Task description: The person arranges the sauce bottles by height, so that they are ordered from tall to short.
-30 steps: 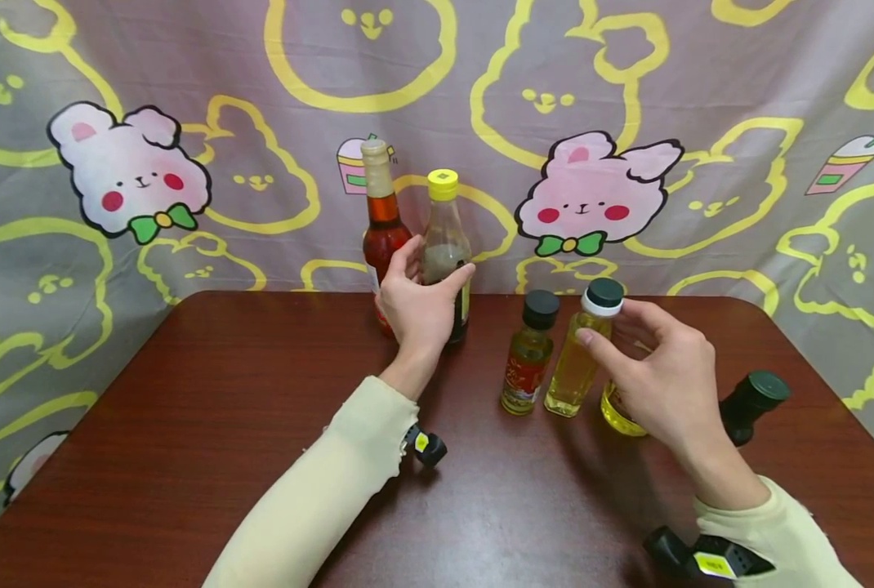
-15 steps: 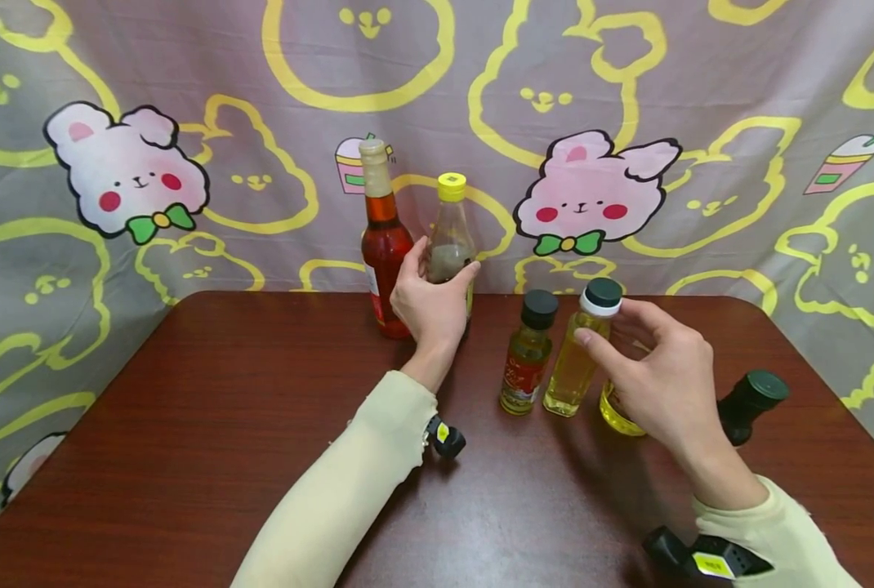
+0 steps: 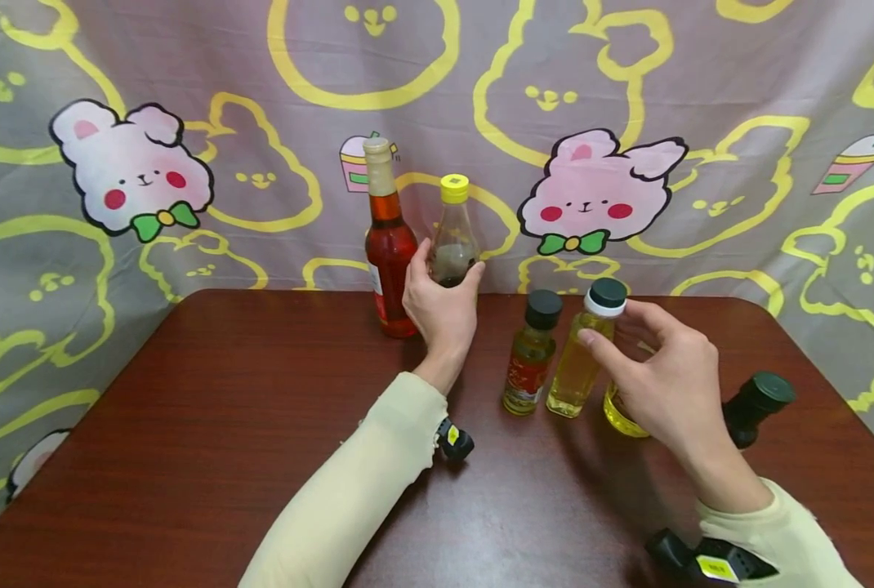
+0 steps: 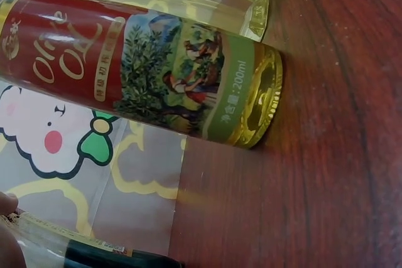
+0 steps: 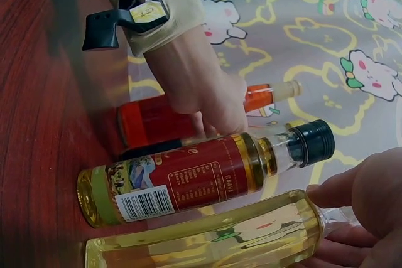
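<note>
My left hand [image 3: 444,314] holds a clear glass bottle [image 3: 453,233] with a yellow cap and dark liquid, fingers and thumb around its body. The left wrist view shows only the dark lower part of this bottle [image 4: 107,252] at its lower left corner. A tall bottle of red liquid [image 3: 391,253] stands just to the left. My right hand [image 3: 668,380] grips a square bottle of pale yellow oil [image 3: 575,371] near its neck, under a dark green cap. Between the hands stands a small olive oil bottle [image 3: 528,359] with a red label and black cap.
Partly behind my right hand is another bottle of yellow oil [image 3: 624,416]. A dark green-capped bottle [image 3: 760,404] stands farther right. The brown wooden table [image 3: 224,425] ends at a patterned cloth [image 3: 246,49] hanging behind it.
My left hand has moved right with the yellow-capped bottle, widening the gap from the red bottle. The right hand and the oil bottles have stayed in place.
</note>
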`<state>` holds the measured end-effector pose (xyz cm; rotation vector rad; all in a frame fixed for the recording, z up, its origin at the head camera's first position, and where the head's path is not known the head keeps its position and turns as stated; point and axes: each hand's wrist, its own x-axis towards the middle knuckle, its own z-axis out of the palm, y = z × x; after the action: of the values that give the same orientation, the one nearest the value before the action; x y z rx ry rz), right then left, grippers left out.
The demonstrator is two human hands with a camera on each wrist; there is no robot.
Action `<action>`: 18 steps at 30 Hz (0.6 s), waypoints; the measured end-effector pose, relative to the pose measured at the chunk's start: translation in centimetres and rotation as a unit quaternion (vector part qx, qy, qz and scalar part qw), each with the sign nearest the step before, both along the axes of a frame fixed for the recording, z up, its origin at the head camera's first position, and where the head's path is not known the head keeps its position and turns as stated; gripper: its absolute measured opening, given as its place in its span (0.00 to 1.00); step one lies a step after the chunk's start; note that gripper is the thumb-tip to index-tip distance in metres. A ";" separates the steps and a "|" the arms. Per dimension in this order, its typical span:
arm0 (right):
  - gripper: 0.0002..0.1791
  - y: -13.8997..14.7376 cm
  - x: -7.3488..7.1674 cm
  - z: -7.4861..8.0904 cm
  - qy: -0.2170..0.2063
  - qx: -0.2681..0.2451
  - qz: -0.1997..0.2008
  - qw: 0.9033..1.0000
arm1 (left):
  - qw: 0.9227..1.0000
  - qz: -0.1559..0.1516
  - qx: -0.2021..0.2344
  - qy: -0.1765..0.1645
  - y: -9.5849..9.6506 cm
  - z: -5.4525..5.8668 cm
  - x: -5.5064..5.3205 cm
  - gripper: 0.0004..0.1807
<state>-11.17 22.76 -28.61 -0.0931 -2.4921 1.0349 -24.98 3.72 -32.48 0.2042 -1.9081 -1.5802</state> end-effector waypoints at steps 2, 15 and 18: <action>0.29 0.0 0.0 0.0 0.005 0.002 -0.002 1.000 | 1.000 -0.005 0.000 -0.004 0.1 0.0 0.0 0.41; 0.29 0.2 0.1 0.0 0.015 0.008 0.006 1.000 | 1.000 -0.024 0.009 -0.013 0.0 0.2 0.6 0.41; 0.29 0.2 0.0 0.1 0.012 0.013 0.007 1.000 | 0.999 -0.032 0.030 0.000 -0.4 0.3 1.0 0.40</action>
<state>-11.16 22.93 -28.51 -0.0553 -2.4866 1.0032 -23.99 3.32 -32.15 0.1700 -1.8845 -1.6813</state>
